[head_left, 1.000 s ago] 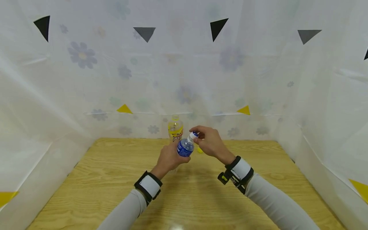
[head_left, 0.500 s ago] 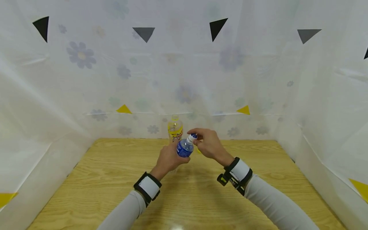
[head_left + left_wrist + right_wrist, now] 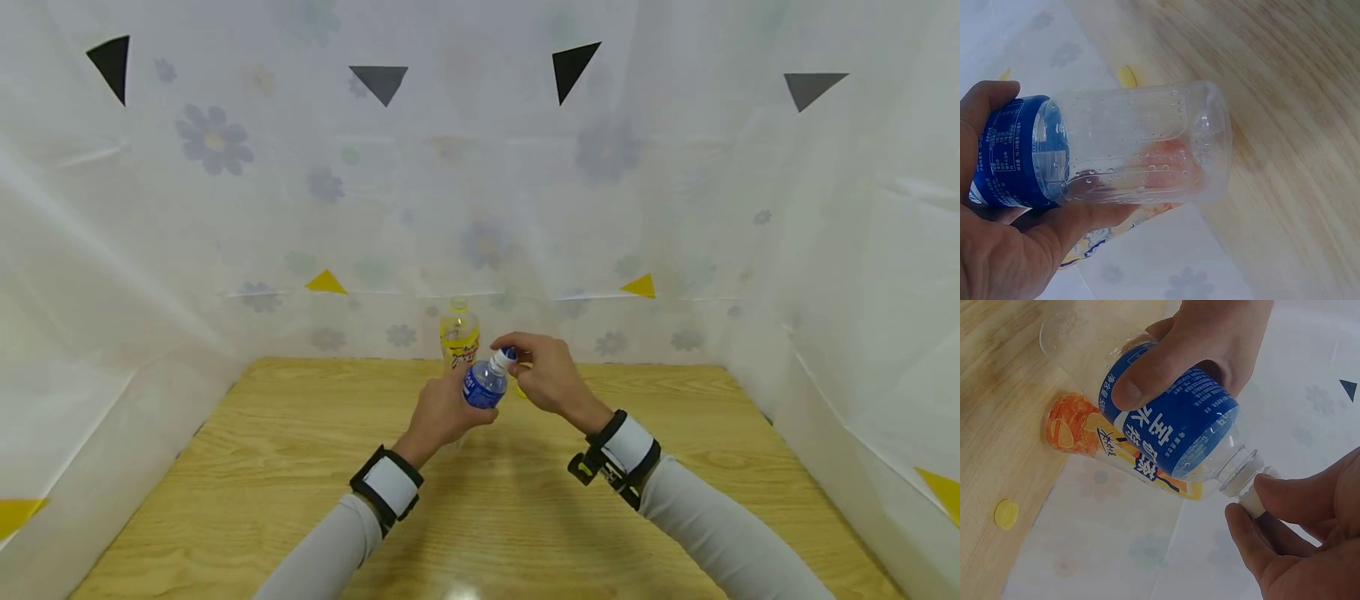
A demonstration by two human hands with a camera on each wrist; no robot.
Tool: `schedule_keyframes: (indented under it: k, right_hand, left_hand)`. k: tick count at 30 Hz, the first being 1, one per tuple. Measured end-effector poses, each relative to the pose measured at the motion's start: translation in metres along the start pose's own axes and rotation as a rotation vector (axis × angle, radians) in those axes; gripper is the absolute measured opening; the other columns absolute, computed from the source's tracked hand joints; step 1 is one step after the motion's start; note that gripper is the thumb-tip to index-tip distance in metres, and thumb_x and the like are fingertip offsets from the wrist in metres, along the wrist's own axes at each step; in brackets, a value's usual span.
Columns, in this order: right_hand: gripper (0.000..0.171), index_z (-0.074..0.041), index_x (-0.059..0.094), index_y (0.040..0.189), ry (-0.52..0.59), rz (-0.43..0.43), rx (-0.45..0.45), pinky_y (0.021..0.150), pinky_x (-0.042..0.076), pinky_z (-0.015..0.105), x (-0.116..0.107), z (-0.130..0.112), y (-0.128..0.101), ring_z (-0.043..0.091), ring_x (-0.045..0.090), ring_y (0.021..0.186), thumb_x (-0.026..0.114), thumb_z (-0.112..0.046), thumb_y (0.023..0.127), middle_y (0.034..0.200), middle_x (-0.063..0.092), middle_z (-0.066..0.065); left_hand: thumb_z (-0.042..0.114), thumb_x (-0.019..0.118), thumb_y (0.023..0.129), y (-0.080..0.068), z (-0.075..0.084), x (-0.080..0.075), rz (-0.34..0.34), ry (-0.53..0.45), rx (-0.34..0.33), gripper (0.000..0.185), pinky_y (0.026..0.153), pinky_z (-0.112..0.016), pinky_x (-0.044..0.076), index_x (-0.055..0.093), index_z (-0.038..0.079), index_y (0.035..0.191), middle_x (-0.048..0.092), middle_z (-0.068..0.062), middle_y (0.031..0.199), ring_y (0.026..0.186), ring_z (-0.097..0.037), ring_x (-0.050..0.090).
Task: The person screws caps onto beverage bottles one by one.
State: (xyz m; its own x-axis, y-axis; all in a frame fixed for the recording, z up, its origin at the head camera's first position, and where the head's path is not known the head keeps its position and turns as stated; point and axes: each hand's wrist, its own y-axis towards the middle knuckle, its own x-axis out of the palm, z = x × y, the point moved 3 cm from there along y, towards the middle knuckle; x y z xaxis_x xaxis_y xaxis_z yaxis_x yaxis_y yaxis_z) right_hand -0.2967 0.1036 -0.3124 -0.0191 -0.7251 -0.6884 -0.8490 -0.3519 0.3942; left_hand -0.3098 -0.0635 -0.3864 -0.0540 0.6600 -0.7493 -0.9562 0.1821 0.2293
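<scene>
The left hand (image 3: 442, 412) gripped a clear, blue-labelled water bottle (image 3: 483, 383) above the wooden table (image 3: 225, 500), while the right hand (image 3: 543, 375) pinched its cap (image 3: 507, 354).

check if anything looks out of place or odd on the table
One thing stands out: a small yellow bottle cap lies loose on the wooden table, beside the upright yellow-labelled bottle, whose cap seems to be off. The clear blue-labelled bottle is tilted but held by both hands. No spill shows.
</scene>
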Motion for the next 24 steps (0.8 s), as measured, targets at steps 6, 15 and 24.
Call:
schedule_keyframes:
  k: [6, 15, 24]
  right_hand:
    - [0.038, -0.006, 0.069, 0.129, -0.005, -0.007, 0.010, 0.083, 0.059, 0.044, 0.0003, 0.0005, -0.0005, 0.034, 0.072, 0.107, 0.059, 0.004, 0.093, 0.128, 0.068, 0.016]
    - [0.036, 0.000, 0.068, 0.128, -0.039, 0.021, 0.024, 0.071, 0.059, 0.037, 0.0028, 0.0029, 0.0003, 0.026, 0.071, 0.087, 0.066, -0.005, 0.093, 0.113, 0.072, 0.017]
    - [0.025, -0.001, 0.069, 0.099, -0.103, 0.051, 0.067, 0.061, 0.049, 0.031, 0.0015, 0.0070, 0.0015, 0.019, 0.060, 0.073, 0.073, -0.024, 0.093, 0.089, 0.067, 0.011]
  left_hand:
    - [0.038, 0.087, 0.076, 0.0005, 0.0005, -0.0006, 0.000, 0.001, 0.000, 0.073, 0.079, -0.043, 0.059, 0.056, 0.008, 0.135, 0.072, -0.014, 0.114, 0.097, -0.028, 0.072]
    - [0.039, 0.088, 0.075, 0.0001, -0.0002, 0.0006, 0.004, 0.010, -0.002, 0.074, 0.079, -0.043, 0.059, 0.057, 0.009, 0.135, 0.072, -0.013, 0.113, 0.097, -0.027, 0.072]
    - [0.036, 0.088, 0.076, 0.0014, -0.0002, 0.0045, -0.014, -0.013, 0.005, 0.073, 0.085, -0.044, 0.058, 0.056, 0.010, 0.137, 0.071, -0.012, 0.118, 0.103, -0.027, 0.071]
